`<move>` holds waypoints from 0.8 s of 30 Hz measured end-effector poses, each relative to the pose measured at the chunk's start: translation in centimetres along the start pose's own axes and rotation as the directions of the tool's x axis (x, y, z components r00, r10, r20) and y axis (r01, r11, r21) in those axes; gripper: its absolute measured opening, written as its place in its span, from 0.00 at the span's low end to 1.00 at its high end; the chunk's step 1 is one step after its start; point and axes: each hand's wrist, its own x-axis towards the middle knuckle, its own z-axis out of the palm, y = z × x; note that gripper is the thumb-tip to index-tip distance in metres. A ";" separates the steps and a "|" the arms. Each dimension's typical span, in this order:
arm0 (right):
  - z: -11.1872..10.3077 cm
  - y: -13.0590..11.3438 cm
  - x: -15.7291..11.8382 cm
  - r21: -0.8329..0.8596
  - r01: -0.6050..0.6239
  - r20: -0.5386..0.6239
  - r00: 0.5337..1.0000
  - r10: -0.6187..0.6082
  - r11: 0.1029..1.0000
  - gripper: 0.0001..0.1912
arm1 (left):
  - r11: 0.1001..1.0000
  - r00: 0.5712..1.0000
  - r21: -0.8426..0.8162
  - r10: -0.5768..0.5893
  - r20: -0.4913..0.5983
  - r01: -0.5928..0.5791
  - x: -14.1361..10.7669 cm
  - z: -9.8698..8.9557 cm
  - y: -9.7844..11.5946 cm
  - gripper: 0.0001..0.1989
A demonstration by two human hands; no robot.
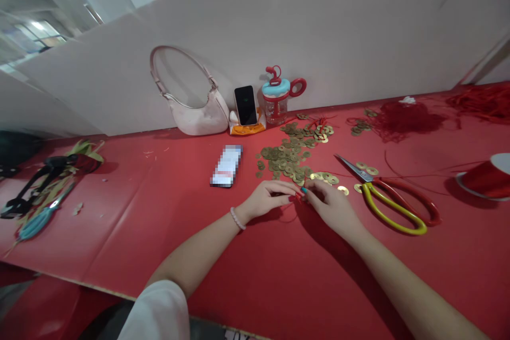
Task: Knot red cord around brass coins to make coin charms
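Observation:
Both hands meet over the red table, just in front of a spread of brass-coloured coins. My left hand, with a beaded bracelet at its wrist, pinches a thin red cord between thumb and fingers. From the right, my right hand closes thumb and forefinger on the same cord. A thin loop of it hangs below the fingertips, and its small details are hard to make out. Scissors with one yellow and one red handle lie open to the right of my right hand.
Behind stand a white handbag, a propped phone and a cup. Another phone lies left of the coins. Red cord and a spool are at the right, blue-handled scissors far left.

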 end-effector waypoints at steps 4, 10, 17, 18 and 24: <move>0.2 -0.1 -0.4 -0.038 0.025 -0.041 0.999 -0.027 0.999 0.15 | 1.000 0.987 0.019 -0.004 -0.159 0.007 0.3 -0.1 -0.4 0.10; 0.4 -0.2 -0.9 -0.002 0.145 0.057 0.988 -0.145 0.989 0.20 | 0.998 0.979 0.062 -0.019 -0.204 0.032 0.4 -0.1 -0.5 0.09; -0.1 -1.0 -1.1 -0.057 0.220 0.137 0.968 -0.211 0.974 0.22 | 0.996 0.963 0.076 -0.023 -0.270 0.045 0.4 0.2 -0.6 0.08; -0.1 -1.1 -1.1 -0.059 0.222 0.150 0.966 -0.211 0.973 0.23 | 0.996 0.961 0.079 -0.017 -0.276 0.040 0.4 0.1 -0.6 0.08; -0.3 -1.0 -1.0 -0.052 0.140 0.105 0.985 -0.134 0.989 0.27 | 0.998 0.935 0.037 -0.038 -0.352 0.054 0.6 -0.1 -0.6 0.08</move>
